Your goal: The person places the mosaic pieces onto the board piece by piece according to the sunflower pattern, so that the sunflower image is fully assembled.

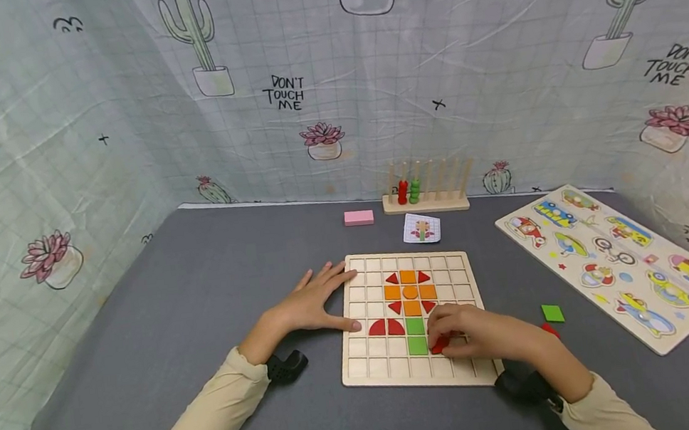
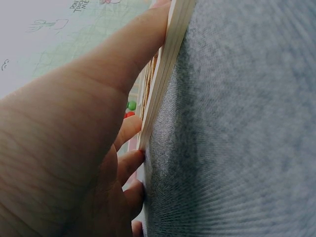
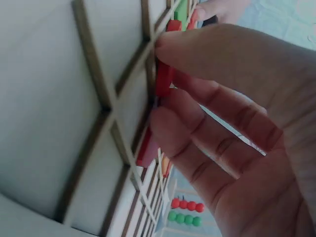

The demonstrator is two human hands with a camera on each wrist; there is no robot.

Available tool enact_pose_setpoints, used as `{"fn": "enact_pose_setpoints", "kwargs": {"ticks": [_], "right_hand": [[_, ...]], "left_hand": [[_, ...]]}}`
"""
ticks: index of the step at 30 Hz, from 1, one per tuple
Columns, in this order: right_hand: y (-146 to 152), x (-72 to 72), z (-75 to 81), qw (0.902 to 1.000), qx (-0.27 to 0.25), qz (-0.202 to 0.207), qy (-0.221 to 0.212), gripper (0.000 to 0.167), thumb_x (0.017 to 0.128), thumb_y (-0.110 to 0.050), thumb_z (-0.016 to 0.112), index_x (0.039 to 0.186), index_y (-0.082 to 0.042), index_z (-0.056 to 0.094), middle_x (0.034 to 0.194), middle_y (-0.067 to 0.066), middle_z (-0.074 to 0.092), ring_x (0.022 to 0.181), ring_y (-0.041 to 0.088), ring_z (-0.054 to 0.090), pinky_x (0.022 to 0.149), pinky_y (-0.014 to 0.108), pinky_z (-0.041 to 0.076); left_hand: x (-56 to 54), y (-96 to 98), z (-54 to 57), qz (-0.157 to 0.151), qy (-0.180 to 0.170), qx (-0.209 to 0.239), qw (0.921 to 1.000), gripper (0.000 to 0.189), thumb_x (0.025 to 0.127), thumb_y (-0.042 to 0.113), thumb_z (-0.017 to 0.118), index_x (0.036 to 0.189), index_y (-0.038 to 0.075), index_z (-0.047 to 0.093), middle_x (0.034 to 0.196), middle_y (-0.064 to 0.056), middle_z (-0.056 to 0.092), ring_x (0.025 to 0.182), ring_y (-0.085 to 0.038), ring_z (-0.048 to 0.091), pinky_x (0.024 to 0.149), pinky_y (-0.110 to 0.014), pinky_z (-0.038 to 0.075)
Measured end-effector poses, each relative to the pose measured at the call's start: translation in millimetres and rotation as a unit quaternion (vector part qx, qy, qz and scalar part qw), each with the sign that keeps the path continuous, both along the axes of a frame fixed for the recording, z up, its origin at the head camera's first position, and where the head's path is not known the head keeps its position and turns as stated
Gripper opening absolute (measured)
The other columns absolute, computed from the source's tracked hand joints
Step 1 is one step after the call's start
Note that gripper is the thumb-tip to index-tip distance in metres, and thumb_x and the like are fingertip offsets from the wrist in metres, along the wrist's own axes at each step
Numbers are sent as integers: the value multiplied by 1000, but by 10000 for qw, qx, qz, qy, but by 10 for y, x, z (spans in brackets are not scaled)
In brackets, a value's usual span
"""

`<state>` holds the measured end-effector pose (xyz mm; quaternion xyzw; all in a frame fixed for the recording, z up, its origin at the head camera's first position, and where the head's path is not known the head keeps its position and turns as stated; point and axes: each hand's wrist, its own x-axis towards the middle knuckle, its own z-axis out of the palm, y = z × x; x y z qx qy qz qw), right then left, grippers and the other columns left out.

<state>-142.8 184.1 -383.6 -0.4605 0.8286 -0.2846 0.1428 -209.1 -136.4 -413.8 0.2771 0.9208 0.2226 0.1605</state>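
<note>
A wooden grid board (image 1: pixel 378 368) lies on the dark grey table. Orange squares, an orange disc (image 1: pixel 410 292), small red triangles, two red quarter-round pieces (image 1: pixel 386 327) and two green squares (image 1: pixel 417 344) sit in its cells. My left hand (image 1: pixel 313 305) rests at the board's left edge, fingers spread and thumb on the rim. Over the lower right cells, my right hand (image 1: pixel 478 331) pinches a red piece (image 3: pixel 164 74) between thumb and fingers, right of the lower green square. The fingers partly cover this piece, so its full outline is hidden.
Right of the board lie a loose green square (image 1: pixel 552 313) and a red piece (image 1: pixel 550 329), partly behind the right forearm. A vehicle puzzle board (image 1: pixel 588 303) stands farther right. Behind are a pattern card (image 1: pixel 421 228), a pink block (image 1: pixel 358 218) and a bead rack (image 1: pixel 427 205).
</note>
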Motion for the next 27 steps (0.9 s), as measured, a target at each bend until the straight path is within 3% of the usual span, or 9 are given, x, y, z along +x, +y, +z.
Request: {"fn": "enact_pose_setpoints", "kwargs": {"ticks": [11, 19, 22, 27], "right_hand": [[-22, -9, -21, 9987, -93, -61, 504, 12, 88, -5, 71, 91, -17, 73, 96, -7, 60, 93, 9, 55, 82, 26, 50], [-11, -24, -37, 9989, -118, -46, 455, 14, 88, -3, 71, 92, -15, 72, 96, -7, 60, 92, 9, 55, 82, 27, 52], [25, -34, -29, 9989, -224, -48, 414, 13, 87, -1, 70, 92, -13, 72, 96, -5, 61, 88, 9, 55, 76, 24, 52], [154, -37, 47, 9991, -131, -391, 75, 10, 89, -2, 69, 93, -11, 72, 98, -2, 61, 81, 7, 53, 67, 22, 50]], "left_hand": [[0, -5, 14, 55, -28, -83, 9999, 99, 77, 61, 74, 155, 23, 27, 164, -3, 12, 151, -25, 3, 119, -53, -2], [1, 4, 17, 62, -53, -82, 9999, 99, 77, 61, 73, 155, 23, 27, 164, -3, 12, 151, -26, 3, 119, -53, -2], [-1, 4, 16, 51, -57, -55, 10000, 99, 77, 61, 74, 155, 23, 27, 164, -3, 13, 151, -26, 3, 119, -54, -2], [-8, 0, 16, 33, -50, -52, 10000, 99, 77, 60, 74, 156, 22, 27, 164, -4, 12, 151, -26, 2, 119, -54, -2]]}}
